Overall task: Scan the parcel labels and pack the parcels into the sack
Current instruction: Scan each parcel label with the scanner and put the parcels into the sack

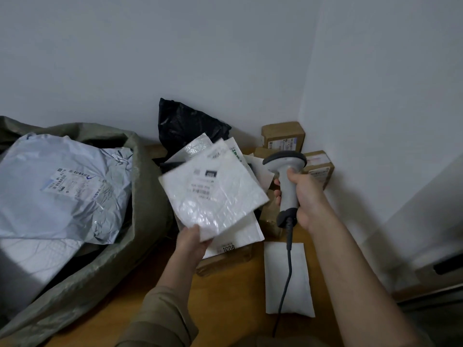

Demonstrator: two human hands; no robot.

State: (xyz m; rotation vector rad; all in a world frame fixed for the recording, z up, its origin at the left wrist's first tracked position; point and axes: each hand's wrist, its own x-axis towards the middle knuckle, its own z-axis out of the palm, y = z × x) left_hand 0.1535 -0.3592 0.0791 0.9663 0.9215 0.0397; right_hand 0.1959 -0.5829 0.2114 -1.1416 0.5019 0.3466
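Note:
My left hand [191, 242] pinches the lower corner of a white bubble mailer [213, 194], held up tilted with its printed label facing me. My right hand [303, 196] grips the handle of a grey barcode scanner [285, 169], its head level with the mailer's right edge and pointing left. The scanner's cable [288, 266] hangs down over the floor. An olive woven sack [147, 204] lies open at the left, holding a large grey poly parcel [62, 186] with a label on top.
A heap of white mailers [240, 236] and a black bag [185, 123] sits behind the held mailer. Brown boxes [283, 136] stand in the wall corner. A small white parcel [288, 279] lies on the wooden floor under the cable.

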